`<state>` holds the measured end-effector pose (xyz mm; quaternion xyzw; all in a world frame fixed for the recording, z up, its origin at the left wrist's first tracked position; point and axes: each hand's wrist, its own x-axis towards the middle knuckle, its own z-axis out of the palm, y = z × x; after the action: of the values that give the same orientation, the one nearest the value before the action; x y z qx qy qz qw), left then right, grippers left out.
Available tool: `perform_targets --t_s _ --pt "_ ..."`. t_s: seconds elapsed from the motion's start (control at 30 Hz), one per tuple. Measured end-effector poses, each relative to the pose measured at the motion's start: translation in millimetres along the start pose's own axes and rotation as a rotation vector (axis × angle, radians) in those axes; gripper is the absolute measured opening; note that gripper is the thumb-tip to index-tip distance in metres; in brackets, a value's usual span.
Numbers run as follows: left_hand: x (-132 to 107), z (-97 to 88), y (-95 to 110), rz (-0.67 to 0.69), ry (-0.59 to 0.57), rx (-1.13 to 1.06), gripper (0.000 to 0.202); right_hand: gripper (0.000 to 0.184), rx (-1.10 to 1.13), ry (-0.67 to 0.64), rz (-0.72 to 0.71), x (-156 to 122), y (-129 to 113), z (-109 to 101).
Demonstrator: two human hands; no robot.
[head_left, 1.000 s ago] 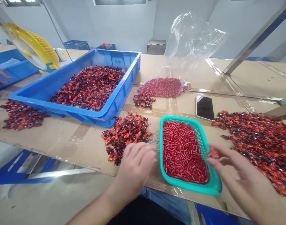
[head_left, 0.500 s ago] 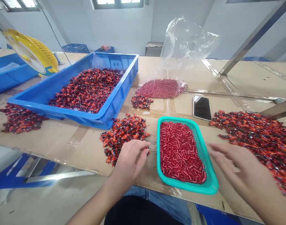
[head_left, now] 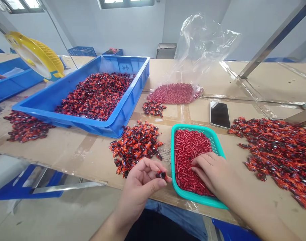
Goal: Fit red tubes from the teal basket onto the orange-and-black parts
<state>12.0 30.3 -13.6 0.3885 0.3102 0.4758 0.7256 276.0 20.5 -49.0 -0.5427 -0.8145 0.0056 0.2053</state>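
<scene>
The right hand [head_left: 213, 171] has moved in, red tubes [head_left: 184, 157] beneath its fingers [head_left: 202, 161].

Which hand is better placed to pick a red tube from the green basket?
Right, most likely: the right hand is inside the rim of the green basket, at the red tubes. The left hand is outside it, holding a dark-ended piece.

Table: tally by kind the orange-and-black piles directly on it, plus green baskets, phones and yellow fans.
Orange-and-black piles: 4 (left pile, centre pile, small rear pile, right pile)
Green basket: 1
Phone: 1
Yellow fan: 1
Total: 7
</scene>
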Motion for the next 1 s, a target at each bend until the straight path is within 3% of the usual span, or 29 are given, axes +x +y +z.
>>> perform_targets --t_s 0.07,0.23,0.33,0.5,0.6,0.73,0.83,1.0 --pt "-1.4 2.1 -0.7 0.016 -0.007 -0.073 0.023 0.023 0.036 0.015 0.005 2.1 -3.8 -8.3" --pt "-7.7 5.4 -1.4 0.176 -0.041 0.160 0.016 0.010 0.277 0.069 0.087 3.8 -30.3 -39.3" --pt "-12.9 7.3 -2.1 0.218 -0.084 0.214 0.016 0.011 0.542 0.082 0.149 0.8 -52.6 -54.1" --pt "-20.4 11.4 -4.3 0.324 -0.107 0.346 0.025 0.018 0.743 0.088 0.157 -2.6 -77.8 -63.4" --pt "-23.0 13.8 -4.8 0.492 -0.099 0.441 0.030 0.014 0.745 0.084 0.030 -0.1 -82.0 -66.9" --pt "-25.4 17.7 -2.4 0.671 -0.096 0.611 0.024 0.012 0.586 0.095 -0.132 4.2 -84.2 -67.6" --pt "-27.6 18.8 0.5 0.768 -0.097 0.774 0.020 0.014 0.530 0.133 -0.147 4.9 -87.6 -63.4" --pt "-33.6 17.1 4.0 0.862 -0.096 1.090 0.035 0.017 0.606 0.100 -0.092 4.3 -89.2 -60.7"
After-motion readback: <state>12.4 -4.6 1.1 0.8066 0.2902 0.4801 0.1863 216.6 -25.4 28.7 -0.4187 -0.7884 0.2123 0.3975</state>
